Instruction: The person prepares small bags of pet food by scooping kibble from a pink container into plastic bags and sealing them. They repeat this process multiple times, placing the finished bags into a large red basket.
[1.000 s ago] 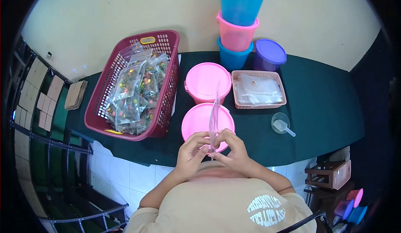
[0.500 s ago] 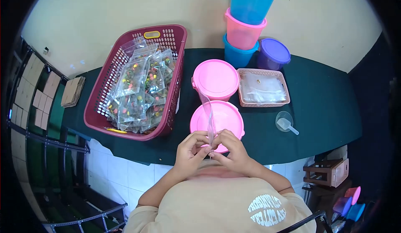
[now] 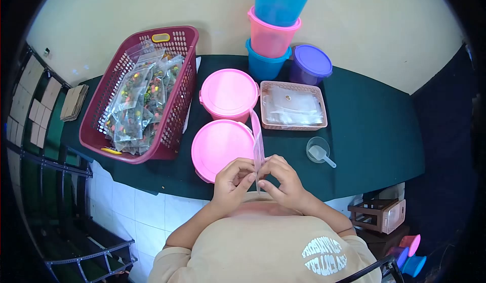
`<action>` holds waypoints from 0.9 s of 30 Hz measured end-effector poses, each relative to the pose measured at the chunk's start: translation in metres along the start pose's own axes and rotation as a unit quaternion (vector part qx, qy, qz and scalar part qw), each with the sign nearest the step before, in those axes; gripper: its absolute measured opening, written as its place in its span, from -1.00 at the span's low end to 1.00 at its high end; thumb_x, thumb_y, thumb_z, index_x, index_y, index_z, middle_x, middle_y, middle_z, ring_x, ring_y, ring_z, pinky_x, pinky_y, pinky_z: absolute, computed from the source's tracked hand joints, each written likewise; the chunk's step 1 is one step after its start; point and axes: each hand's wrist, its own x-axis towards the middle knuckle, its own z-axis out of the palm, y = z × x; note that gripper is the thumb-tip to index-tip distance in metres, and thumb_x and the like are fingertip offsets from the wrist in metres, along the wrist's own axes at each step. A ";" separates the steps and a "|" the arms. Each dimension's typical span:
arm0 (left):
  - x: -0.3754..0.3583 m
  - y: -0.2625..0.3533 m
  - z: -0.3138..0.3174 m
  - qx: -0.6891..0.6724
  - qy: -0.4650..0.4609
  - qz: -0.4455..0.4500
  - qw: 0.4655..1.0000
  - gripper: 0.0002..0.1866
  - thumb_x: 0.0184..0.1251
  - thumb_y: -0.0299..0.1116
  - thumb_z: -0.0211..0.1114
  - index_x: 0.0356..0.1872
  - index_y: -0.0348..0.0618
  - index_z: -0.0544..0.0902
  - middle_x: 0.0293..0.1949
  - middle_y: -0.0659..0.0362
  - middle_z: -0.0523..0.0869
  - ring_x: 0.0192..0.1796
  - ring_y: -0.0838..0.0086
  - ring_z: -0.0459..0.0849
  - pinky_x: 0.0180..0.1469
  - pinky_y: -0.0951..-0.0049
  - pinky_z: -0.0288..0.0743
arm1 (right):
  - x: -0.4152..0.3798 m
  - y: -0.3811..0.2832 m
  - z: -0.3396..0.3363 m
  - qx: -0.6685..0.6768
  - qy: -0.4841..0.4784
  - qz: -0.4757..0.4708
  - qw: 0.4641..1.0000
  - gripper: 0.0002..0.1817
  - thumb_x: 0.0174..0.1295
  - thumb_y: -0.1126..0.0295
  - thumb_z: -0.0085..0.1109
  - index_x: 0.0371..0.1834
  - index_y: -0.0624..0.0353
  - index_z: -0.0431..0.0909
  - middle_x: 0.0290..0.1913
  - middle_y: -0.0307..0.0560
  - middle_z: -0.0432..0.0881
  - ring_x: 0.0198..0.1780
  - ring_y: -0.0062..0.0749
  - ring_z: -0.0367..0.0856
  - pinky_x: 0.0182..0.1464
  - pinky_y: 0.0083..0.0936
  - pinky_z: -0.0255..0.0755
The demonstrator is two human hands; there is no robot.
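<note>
My left hand (image 3: 234, 181) and my right hand (image 3: 281, 182) meet in front of my chest, near the table's front edge. Between their fingertips stands a clear plastic bag (image 3: 257, 143), upright and seen nearly edge-on, so its contents cannot be made out. Both hands are closed on it, one at each side, with the thumbs toward me and slightly apart. Just beyond my left hand is a tub with a pink lid (image 3: 223, 148). A second pink-lidded tub (image 3: 229, 93) stands behind it.
At left, a maroon basket (image 3: 187, 88) holds several bags of colourful pieces. A pink tray (image 3: 296, 127) carries flat clear bags. A scoop (image 3: 320, 154) rests in a small clear container. Stacked tubs (image 3: 273, 34) and a purple tub (image 3: 311, 62) stand by the wall. Cardboard pieces (image 3: 74, 103) lie far left.
My view has turned right, so the table's things appear farther left. The bag remains between my hands, now more upright, and my thumbs have moved a little apart.
</note>
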 end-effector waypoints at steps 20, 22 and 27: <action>-0.002 0.009 0.009 0.092 -0.023 -0.021 0.995 -0.76 0.49 -0.36 0.09 -0.07 -0.37 0.58 0.00 -0.02 0.63 0.02 0.39 0.63 0.06 0.39 0.51 | -0.006 0.005 -0.004 0.009 0.056 -0.008 0.998 -0.75 0.03 0.34 0.40 -0.45 0.15 0.47 -0.47 -0.16 0.49 -0.35 -0.27 0.45 -0.12 -0.36 0.28; -0.006 0.014 -0.002 0.095 -0.026 -0.022 0.995 -0.76 0.49 -0.36 0.10 -0.08 -0.37 0.59 0.00 -0.02 0.63 0.00 0.39 0.64 0.04 0.40 0.52 | -0.001 0.002 0.008 0.004 0.063 -0.005 0.998 -0.72 0.02 0.32 0.41 -0.48 0.15 0.44 -0.48 -0.16 0.48 -0.37 -0.28 0.43 -0.14 -0.36 0.27; -0.014 0.034 -0.045 0.126 -0.027 0.008 0.992 -0.84 0.41 -0.52 0.16 -0.14 -0.41 0.62 -0.06 0.02 0.61 -0.09 0.44 0.66 -0.11 0.49 0.58 | 0.021 -0.013 0.049 -0.003 0.073 -0.022 0.997 -0.71 -0.11 0.40 0.44 -0.53 0.16 0.42 -0.51 -0.14 0.42 -0.39 -0.28 0.40 -0.21 -0.40 0.23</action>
